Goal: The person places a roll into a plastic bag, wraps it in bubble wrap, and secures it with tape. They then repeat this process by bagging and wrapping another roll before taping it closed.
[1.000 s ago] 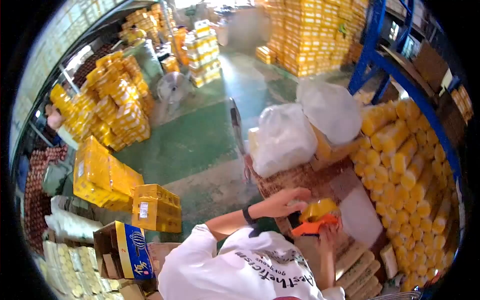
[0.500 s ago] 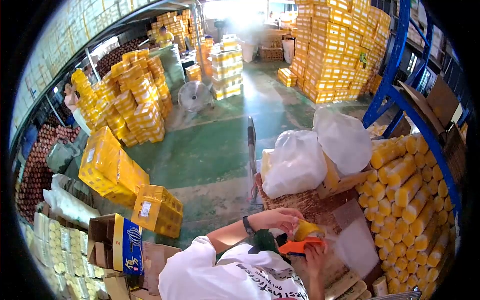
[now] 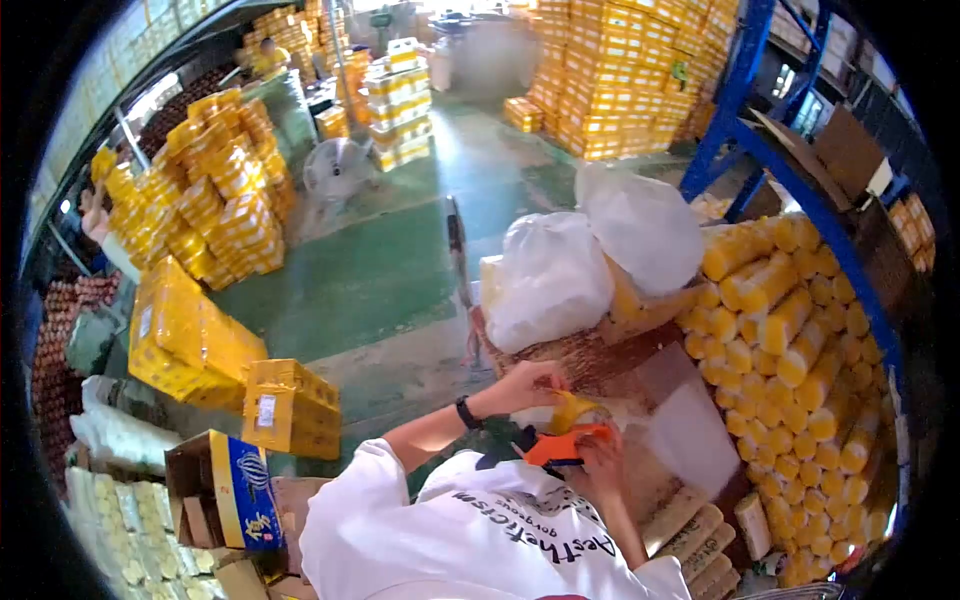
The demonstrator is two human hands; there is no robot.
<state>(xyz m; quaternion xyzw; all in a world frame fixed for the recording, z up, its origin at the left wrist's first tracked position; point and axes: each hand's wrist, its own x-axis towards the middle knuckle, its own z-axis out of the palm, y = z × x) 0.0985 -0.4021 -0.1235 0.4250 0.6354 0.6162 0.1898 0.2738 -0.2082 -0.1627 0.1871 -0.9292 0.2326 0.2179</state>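
My right hand is wrapped round the orange frame of a tape dispenser, held in front of my chest. A roll of yellow packing tape sits on the dispenser's far side. My left hand, with a dark band on its wrist, is closed in a pinch right beside the roll. Whatever is between those fingertips is too small to make out. Below the hands, a brown work surface carries a pale sheet and several long wrapped rolls.
White plastic bags stand on the surface's far side. Stacked yellow-and-white rolls lie under a blue rack at right. Yellow-taped cartons and an open blue box are at left. A person stands far left, near a floor fan.
My view has turned, so the surroundings appear shifted left. Both hands stay close together at the tape dispenser, with little change in their grip.
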